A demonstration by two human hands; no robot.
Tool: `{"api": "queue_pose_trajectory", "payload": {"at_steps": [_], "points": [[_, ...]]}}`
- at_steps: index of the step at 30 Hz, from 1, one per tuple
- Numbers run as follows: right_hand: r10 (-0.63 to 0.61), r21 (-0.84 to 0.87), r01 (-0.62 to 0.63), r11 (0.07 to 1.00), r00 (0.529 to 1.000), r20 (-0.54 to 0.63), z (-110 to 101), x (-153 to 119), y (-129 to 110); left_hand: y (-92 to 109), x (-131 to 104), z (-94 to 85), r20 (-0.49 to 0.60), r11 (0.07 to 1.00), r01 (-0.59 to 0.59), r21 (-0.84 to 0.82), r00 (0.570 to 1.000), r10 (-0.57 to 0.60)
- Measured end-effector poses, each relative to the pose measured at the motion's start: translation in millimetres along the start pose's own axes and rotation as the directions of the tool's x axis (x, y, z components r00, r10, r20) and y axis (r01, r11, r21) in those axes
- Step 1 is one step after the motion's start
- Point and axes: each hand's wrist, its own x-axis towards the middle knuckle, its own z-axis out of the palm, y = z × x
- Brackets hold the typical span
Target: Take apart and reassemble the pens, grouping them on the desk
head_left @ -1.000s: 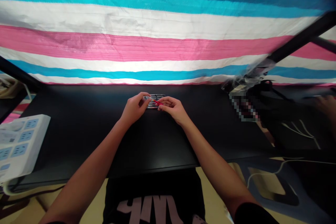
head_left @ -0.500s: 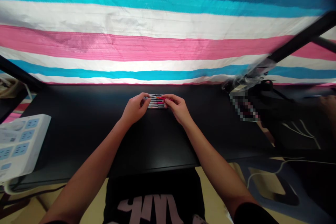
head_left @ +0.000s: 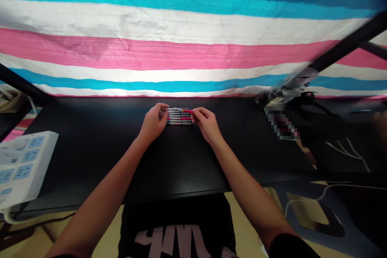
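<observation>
Several pens (head_left: 178, 120) lie side by side in a row on the black table (head_left: 181, 161), most with dark grips and at least one with a pink grip. My right hand (head_left: 205, 121) pinches the pink end of a pen (head_left: 188, 111) that lies slantwise over the far side of the row. At the left ends of the pens is my left hand (head_left: 154, 123), its thumb and forefinger curved and apart. Whether its fingertips touch the pens, I cannot tell.
A white power strip (head_left: 33, 161) with blue sockets sits at the table's left side. On the right are a plastic-wrapped item (head_left: 298, 82), a pixelated patch and white cables (head_left: 347, 149). A striped sheet (head_left: 181, 56) hangs behind the table.
My left hand has shifted slightly left, off the pens, and its fingers have come apart. My right hand has drawn slightly right with the pink-ended pen, so more of the row shows.
</observation>
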Motion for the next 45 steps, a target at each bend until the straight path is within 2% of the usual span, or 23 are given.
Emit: {"api": "queue_pose_trajectory", "payload": {"at_steps": [6, 11, 17, 21, 29, 37, 45], "points": [[0.041, -0.018, -0.041, 0.999, 0.999, -0.034, -1.1, 1.5, 0.2, 1.6, -0.9, 0.3, 0.005, 0.995, -0.099, 0.022, 0.995, 0.099], [0.032, 0.036, -0.031, 0.999, 0.999, -0.011, -0.5, 0.5, 0.5, 0.9, -2.3, 0.5, 0.073, 0.997, -0.016, -0.078, 0.997, 0.022], [0.028, -0.015, -0.028, 0.999, 1.0, 0.002, -1.7, 1.2, 4.5, -3.6, -1.8, 2.5, 0.103, 0.99, 0.024, -0.142, 0.995, -0.009], [0.027, -0.027, -0.027, 0.999, 1.0, 0.0, -2.0, 0.9, 3.9, -2.1, -1.5, 2.7, 0.121, 0.991, 0.003, -0.137, 0.993, 0.014], [0.08, 0.094, -0.084, 0.992, 0.996, 0.041, 0.6, -1.2, -3.6, 0.2, -2.0, 1.9, 0.102, 0.993, -0.032, -0.116, 0.994, 0.044], [0.084, 0.027, -0.083, 0.996, 0.996, -0.007, -1.3, 1.9, 3.3, -2.1, -1.7, 2.9, 0.085, 0.993, -0.023, -0.114, 0.996, 0.033], [0.04, -0.121, -0.038, 0.992, 0.999, 0.011, -2.6, 0.5, 2.6, 2.1, -1.1, 0.8, 0.057, 0.993, -0.095, -0.071, 0.993, 0.099]]}}
